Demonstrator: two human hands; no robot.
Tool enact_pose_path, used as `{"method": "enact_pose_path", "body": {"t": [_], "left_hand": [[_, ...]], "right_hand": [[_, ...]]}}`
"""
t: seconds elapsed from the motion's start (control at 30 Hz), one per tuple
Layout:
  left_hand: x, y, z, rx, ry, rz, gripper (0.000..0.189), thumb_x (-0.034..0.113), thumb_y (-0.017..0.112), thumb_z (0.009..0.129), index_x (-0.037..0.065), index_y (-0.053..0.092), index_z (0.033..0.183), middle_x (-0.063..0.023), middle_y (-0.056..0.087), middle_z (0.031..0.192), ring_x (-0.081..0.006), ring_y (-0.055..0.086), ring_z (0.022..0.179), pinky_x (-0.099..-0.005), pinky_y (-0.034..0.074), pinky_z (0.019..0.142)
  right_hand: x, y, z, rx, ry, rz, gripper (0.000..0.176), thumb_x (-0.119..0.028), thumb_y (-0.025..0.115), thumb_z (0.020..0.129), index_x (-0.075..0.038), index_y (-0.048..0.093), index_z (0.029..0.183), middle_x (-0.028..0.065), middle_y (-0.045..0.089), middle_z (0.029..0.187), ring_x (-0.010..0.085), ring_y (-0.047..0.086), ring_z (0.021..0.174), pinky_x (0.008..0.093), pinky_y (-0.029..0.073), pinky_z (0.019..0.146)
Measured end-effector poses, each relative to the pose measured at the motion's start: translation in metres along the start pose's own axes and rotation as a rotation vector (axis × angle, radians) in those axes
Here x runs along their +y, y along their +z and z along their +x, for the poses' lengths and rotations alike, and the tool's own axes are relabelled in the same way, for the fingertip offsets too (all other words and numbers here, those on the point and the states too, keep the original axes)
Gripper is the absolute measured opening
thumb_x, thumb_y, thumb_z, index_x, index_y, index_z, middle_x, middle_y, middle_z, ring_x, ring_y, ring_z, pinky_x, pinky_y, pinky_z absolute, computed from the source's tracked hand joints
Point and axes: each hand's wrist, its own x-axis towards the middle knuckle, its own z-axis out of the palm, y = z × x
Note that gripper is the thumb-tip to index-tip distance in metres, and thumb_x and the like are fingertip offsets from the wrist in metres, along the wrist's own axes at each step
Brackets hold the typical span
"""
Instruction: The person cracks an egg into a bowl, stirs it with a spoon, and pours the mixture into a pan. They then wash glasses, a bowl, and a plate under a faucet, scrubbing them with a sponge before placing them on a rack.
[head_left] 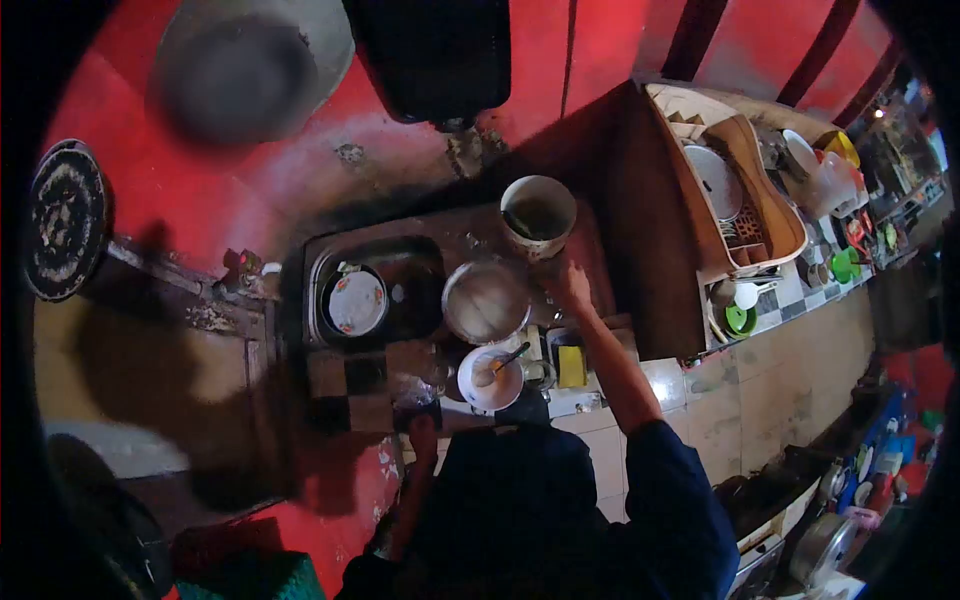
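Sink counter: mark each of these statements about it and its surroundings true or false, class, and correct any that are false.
1. A round white plate lies within the sink basin. True.
2. A utensil with a dark handle rests in the white bowl. True.
3. The right hand is inside the white bowl. False: it is next to the deep pot.
4. The wall behind the counter is mainly blue. False: it is mainly red.
5. The yellow item is to the right of the white bowl. True.

A seemingly stained pot (537, 222) stands open on the counter (592, 245).
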Motion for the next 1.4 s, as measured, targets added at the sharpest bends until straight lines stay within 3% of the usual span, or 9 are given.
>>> {"method": "enact_pose_path", "body": {"t": [0.17, 0.37, 0.47, 0.7, 0.83, 1.0, 1.13, 1.37, 1.4], "left_hand": [[0.013, 0.002, -0.035, 0.289, 0.012, -0.078, 0.021, 0.02, 0.057, 0.086, 0.001, 0.061, 0.094, -0.0123, 0.063, 0.094, -0.023, 0.061, 0.084, -0.0339, 0.048, 0.074], [0.132, 0.034, -0.02, -0.218, 0.311, -0.009, 0.02, 0.013, 0.061, 0.081, 0.003, 0.06, 0.099, -0.0128, 0.061, 0.093, -0.0265, 0.061, 0.086, -0.0343, 0.05, 0.073], [0.17, 0.077, 0.003, -0.274, 0.807, -0.008, 0.03, 0.008, 0.058, 0.08, 0.004, 0.054, 0.11, -0.016, 0.057, 0.105, -0.0326, 0.059, 0.09, -0.0386, 0.049, 0.073], [0.183, 0.148, 0.035, -0.53, 0.89, 0.264, 0.045, 0.002, 0.051, 0.076, 0.004, 0.046, 0.121, -0.0183, 0.053, 0.118, -0.0339, 0.058, 0.096, -0.0419, 0.049, 0.076], [0.167, 0.155, 0.037, -0.284, 1.137, 0.302, 0.035, 0.007, 0.046, 0.082, 0.006, 0.049, 0.117, -0.0224, 0.047, 0.125, -0.0356, 0.054, 0.103, -0.0445, 0.045, 0.082], [0.196, 0.13, 0.068, -0.411, 0.854, 0.171, 0.028, 0.015, 0.044, 0.089, 0.002, 0.052, 0.113, -0.0207, 0.057, 0.103, -0.0334, 0.057, 0.091, -0.0426, 0.045, 0.075], [0.225, 0.046, 0.093, 0.033, 0.432, -0.366, 0.025, 0.011, 0.066, 0.078, 0.003, 0.059, 0.101, -0.0124, 0.063, 0.076, -0.0204, 0.061, 0.071, -0.0329, 0.049, 0.061], [0.112, -0.045, 0.14, -0.009, 0.01, -1.445, 0.012, 0.002, 0.065, 0.074, 0.001, 0.061, 0.085, -0.0059, 0.062, 0.074, -0.0164, 0.064, 0.078, -0.0259, 0.052, 0.07], [0.085, -0.029, 0.154, 0.225, 0.153, -1.139, 0.009, 0.011, 0.065, 0.076, 0.003, 0.062, 0.079, -0.003, 0.061, 0.067, -0.0152, 0.062, 0.072, -0.0264, 0.049, 0.068]], "right_hand": [[-0.056, 0.001, 0.009, 0.005, -0.103, -0.208, 0.028, -0.029, 0.058, 0.076, -0.004, 0.064, 0.089, 0.02, 0.061, 0.097, 0.0372, 0.063, 0.077, 0.0434, 0.053, 0.067], [-0.061, -0.016, 0.003, -0.154, -0.452, -0.39, 0.017, -0.018, 0.052, 0.078, -0.007, 0.066, 0.077, 0.0207, 0.062, 0.087, 0.032, 0.065, 0.074, 0.0423, 0.053, 0.061], [-0.026, 0.004, 0.017, -0.159, -0.665, -0.261, 0.02, -0.016, 0.053, 0.078, -0.003, 0.062, 0.09, 0.0203, 0.061, 0.093, 0.036, 0.063, 0.07, 0.0463, 0.051, 0.058], [-0.032, -0.061, -0.04, -0.176, -0.249, -0.042, 0.02, -0.018, 0.059, 0.072, -0.003, 0.066, 0.084, 0.0189, 0.063, 0.078, 0.0386, 0.062, 0.078, 0.0459, 0.051, 0.067], [-0.026, -0.063, -0.056, 0.002, -0.395, -0.032, 0.014, -0.014, 0.063, 0.075, -0.004, 0.066, 0.082, 0.0168, 0.064, 0.076, 0.0355, 0.063, 0.071, 0.0413, 0.05, 0.058], [-0.026, -0.106, -0.049, -0.024, -0.449, -0.162, 0.015, -0.009, 0.061, 0.075, -0.005, 0.067, 0.089, 0.0147, 0.065, 0.078, 0.0296, 0.065, 0.07, 0.036, 0.05, 0.057], [-0.131, -0.18, -0.081, 0.222, -0.242, 0.126, 0.013, -0.011, 0.063, 0.076, -0.001, 0.069, 0.083, 0.0155, 0.066, 0.074, 0.017, 0.065, 0.064, 0.0306, 0.051, 0.06], [-0.171, -0.072, -0.077, -0.023, -0.112, 0.614, 0.016, -0.013, 0.066, 0.073, 0.002, 0.068, 0.079, 0.0072, 0.066, 0.069, 0.0115, 0.06, 0.064, 0.0266, 0.049, 0.062], [-0.184, -0.047, -0.08, -0.131, -0.095, 0.751, 0.012, -0.009, 0.066, 0.072, 0.0, 0.069, 0.079, 0.0053, 0.066, 0.071, 0.0108, 0.059, 0.064, 0.0253, 0.048, 0.061]]}}
